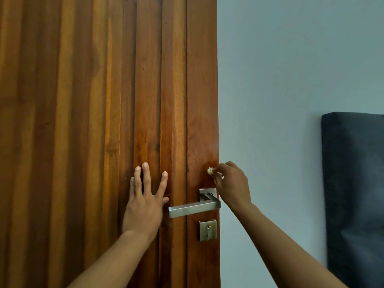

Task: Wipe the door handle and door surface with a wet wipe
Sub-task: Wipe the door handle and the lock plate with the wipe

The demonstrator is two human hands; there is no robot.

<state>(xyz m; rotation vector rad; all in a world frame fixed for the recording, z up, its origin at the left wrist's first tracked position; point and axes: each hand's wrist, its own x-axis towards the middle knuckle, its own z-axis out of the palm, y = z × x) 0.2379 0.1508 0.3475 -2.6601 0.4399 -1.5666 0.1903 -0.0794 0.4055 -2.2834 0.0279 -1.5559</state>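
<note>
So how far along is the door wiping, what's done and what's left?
Done, seemingly: the wood above the door handle shows a glossy, damp-looking sheen, so that strip looks wiped. In hand: the right hand pinches a balled wet wipe against the door near its edge, while the left hand lies flat on the panels. Left: the handle itself isn't being touched, and the wide panels to the left look dry.

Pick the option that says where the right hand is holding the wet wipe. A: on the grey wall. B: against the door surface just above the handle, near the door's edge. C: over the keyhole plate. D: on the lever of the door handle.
B: the right hand pinches the bunched wet wipe against the door near its edge, above the door handle.
</note>
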